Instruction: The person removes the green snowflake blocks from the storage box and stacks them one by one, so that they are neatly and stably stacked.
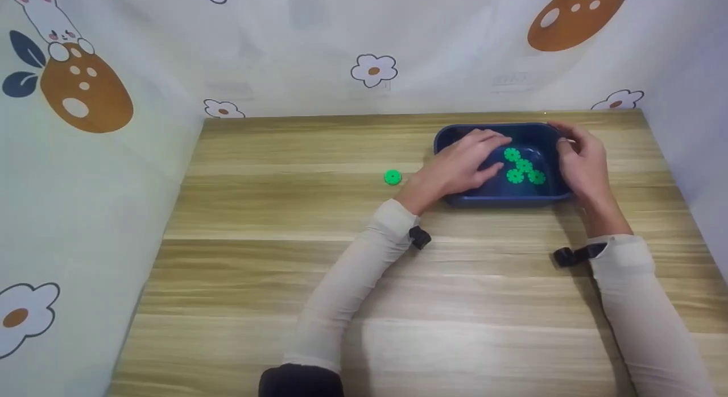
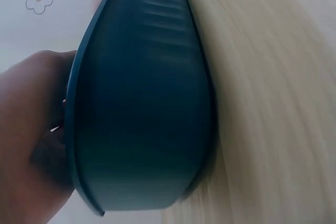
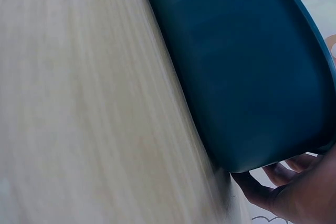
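Note:
A dark blue rectangular tub (image 1: pixel 506 202) stands on the wooden table toward the back right. Several green notched plastic discs (image 1: pixel 523 166) lie together on its floor. My right hand (image 1: pixel 587 164) grips the tub's right end, thumb over the rim and fingers along the outside. Over the left part of the tub reaches my left hand (image 1: pixel 455 168), its fingers and thumb spread apart and nothing visible between them. One more green disc (image 1: pixel 392 177) lies on the table, left of the tub and near the left wrist. Both wrist views show the tub's outer wall (image 2: pixel 142 103) up close.
The wood-grained table (image 1: pixel 273 215) ends at a pale printed cloth wall (image 1: pixel 307 61) behind the tub. Further cloth walls rise at the left and right sides. A small black device (image 1: pixel 420 238) is strapped at each wrist.

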